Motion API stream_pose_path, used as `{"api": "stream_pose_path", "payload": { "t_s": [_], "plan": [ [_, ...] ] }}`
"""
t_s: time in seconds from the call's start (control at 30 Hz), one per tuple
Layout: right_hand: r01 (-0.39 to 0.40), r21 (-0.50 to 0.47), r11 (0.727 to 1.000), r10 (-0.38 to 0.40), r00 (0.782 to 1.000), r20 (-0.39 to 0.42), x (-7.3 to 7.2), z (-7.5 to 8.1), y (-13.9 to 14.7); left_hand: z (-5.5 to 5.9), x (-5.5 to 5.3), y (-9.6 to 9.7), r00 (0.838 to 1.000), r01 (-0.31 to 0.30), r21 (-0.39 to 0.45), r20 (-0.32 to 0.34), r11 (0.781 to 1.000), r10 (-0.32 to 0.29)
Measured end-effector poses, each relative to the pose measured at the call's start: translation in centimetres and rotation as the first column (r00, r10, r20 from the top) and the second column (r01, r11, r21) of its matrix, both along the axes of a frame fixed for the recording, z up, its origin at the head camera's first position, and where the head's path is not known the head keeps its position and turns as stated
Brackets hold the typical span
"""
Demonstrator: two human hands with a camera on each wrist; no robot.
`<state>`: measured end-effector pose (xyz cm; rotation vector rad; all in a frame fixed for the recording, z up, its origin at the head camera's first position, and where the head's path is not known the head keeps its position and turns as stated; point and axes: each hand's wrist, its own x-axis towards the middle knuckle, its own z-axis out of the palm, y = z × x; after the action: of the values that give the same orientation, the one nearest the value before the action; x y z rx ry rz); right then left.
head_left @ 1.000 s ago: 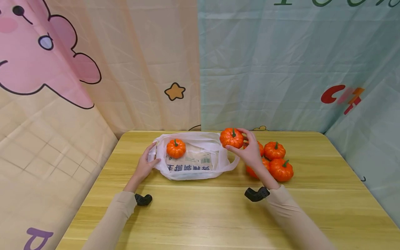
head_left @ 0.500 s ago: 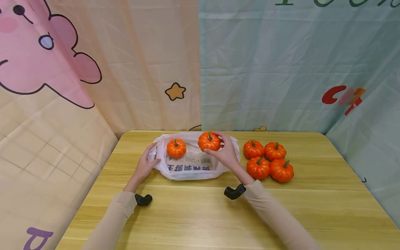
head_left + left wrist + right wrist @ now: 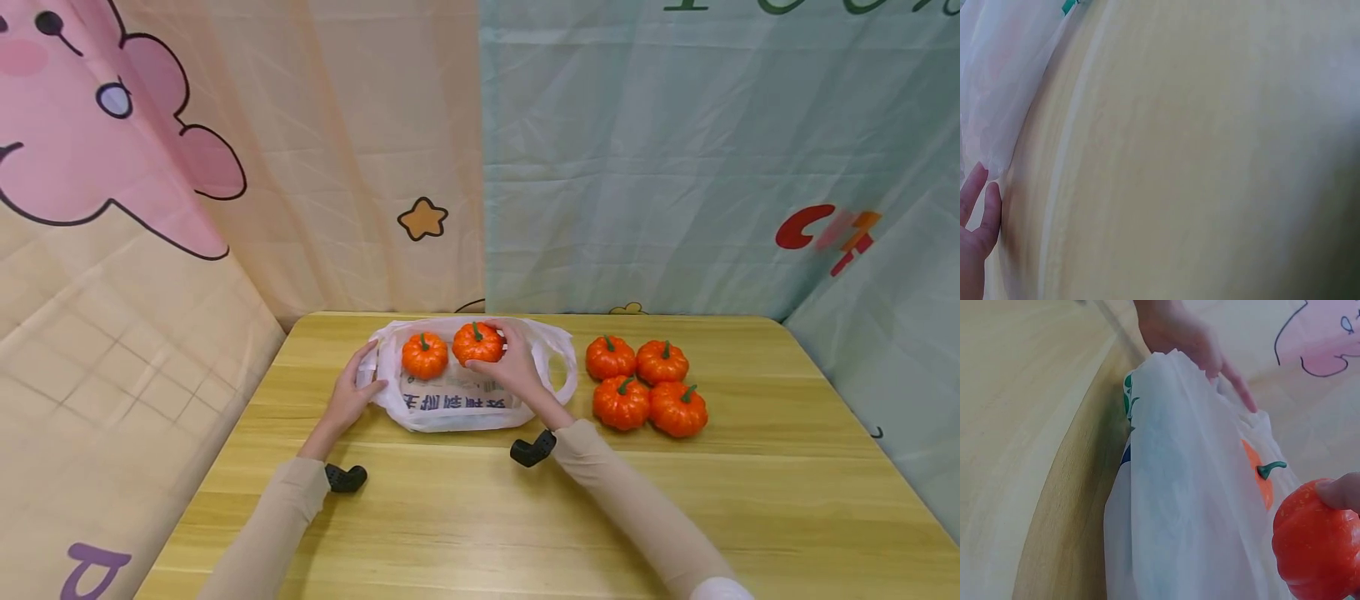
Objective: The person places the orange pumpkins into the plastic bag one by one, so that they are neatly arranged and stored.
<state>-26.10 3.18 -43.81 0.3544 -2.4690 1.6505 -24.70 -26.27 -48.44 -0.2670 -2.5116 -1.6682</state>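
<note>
My right hand (image 3: pixel 513 362) holds a small orange pumpkin (image 3: pixel 477 343) over the mouth of a white plastic bag (image 3: pixel 450 421), with thumb and fingers round its side. Inside the bag, to the left, sits another small pumpkin (image 3: pixel 424 357) with a green stem. My left hand (image 3: pixel 352 392) rests against the bag's left end, its fingers mostly straight; the left wrist view shows two fingertips by the white plastic (image 3: pixel 997 81). In the right wrist view the held pumpkin (image 3: pixel 1313 550) is close to the camera, and the bag's side (image 3: pixel 1179 487) partly hides the other one.
Several more pumpkins (image 3: pixel 621 403) stand grouped on the wooden table (image 3: pixel 450 517) right of the bag. The bag's handle loop (image 3: pixel 566 367) spreads toward them. Printed dark characters (image 3: pixel 453 403) show within the bag. Patterned curtains (image 3: pixel 375 150) hang behind the table.
My right hand has carried the pumpkin leftward from beside the group to over the bag, near the pumpkin inside. My left hand has stayed at the bag's left end.
</note>
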Motion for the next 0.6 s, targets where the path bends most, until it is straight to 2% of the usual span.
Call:
{"api": "stream_pose_path", "payload": {
  "t_s": [0.33,0.6],
  "plan": [
    [0.019,0.079,0.997,-0.024,0.998,0.062,-1.6,-1.6,-1.1,0.1,0.0,-0.1,1.0,0.001,0.008,0.006,1.0,-0.001],
    [0.021,0.094,0.995,-0.024,0.999,0.026,-2.3,-2.7,-1.3,0.2,0.0,0.0,1.0,-0.002,0.005,0.016,1.0,0.002]
  ]
}}
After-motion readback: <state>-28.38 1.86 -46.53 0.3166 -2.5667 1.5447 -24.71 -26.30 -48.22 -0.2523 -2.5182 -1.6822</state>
